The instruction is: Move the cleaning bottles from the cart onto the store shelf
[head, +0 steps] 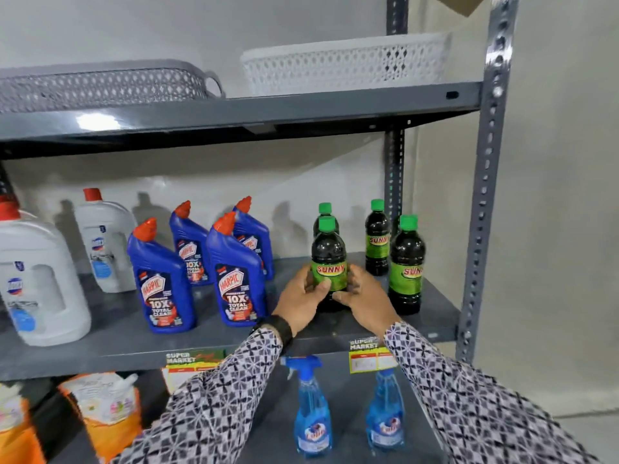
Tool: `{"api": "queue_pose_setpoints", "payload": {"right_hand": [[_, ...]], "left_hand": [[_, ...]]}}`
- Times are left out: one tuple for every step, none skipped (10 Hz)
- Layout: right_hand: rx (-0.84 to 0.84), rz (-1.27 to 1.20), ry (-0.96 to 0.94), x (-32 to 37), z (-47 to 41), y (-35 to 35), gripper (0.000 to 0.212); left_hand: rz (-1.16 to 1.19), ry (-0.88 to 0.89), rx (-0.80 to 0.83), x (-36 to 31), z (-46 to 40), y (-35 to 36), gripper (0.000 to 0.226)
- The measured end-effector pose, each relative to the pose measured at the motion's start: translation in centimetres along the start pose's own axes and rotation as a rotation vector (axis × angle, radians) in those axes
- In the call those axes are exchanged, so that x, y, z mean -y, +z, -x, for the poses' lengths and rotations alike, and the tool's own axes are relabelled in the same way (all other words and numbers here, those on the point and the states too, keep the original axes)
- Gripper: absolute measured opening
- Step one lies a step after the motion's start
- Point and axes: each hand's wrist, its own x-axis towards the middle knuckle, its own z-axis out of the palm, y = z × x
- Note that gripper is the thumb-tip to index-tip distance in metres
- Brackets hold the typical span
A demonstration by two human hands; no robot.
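Note:
A dark bottle with a green cap and green "Sunny" label (329, 252) stands upright on the middle shelf (207, 339). My left hand (299, 301) grips its lower left side and my right hand (365, 301) grips its lower right side. Another Sunny bottle (324, 212) stands right behind it, and two more (377, 239) (407, 262) stand to the right. Several blue Harpic bottles (234, 272) with red caps stand to the left. The cart is out of view.
Two white jugs (37, 279) (104, 239) stand at the shelf's left. A grey basket (100, 85) and a white basket (345, 65) sit on the upper shelf. Blue spray bottles (310, 410) and orange pouches (104, 413) fill the lower shelf. A steel upright (485, 182) bounds the right.

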Motion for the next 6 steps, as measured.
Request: {"api": "queue_pose_setpoints", "payload": {"right_hand": [[-0.038, 0.038, -0.022, -0.3, 1.5, -1.0, 0.051], [-0.038, 0.031, -0.046, -0.1, 2.7, -1.6, 0.058], [-0.041, 0.054, -0.061, 0.1, 3.5, -1.6, 0.062], [-0.061, 0.062, -0.063, 0.1, 3.8, -1.4, 0.061], [-0.063, 0.054, -0.063, 0.7, 4.4, -1.3, 0.061], [-0.076, 0.056, -0.084, 1.3, 5.0, -0.9, 0.063]], "left_hand": [[0.03, 0.021, 0.02, -0.3, 0.5, 0.7, 0.032], [0.011, 0.024, 0.019, -0.3, 1.1, 0.6, 0.034], [0.0, 0.037, 0.035, 0.0, 1.6, 0.5, 0.042], [-0.001, 0.005, 0.041, 0.0, 1.9, 0.5, 0.054], [-0.009, -0.001, 0.032, -0.6, 2.4, 0.3, 0.054], [0.026, 0.029, 0.036, -0.9, 3.4, 0.4, 0.059]]}}
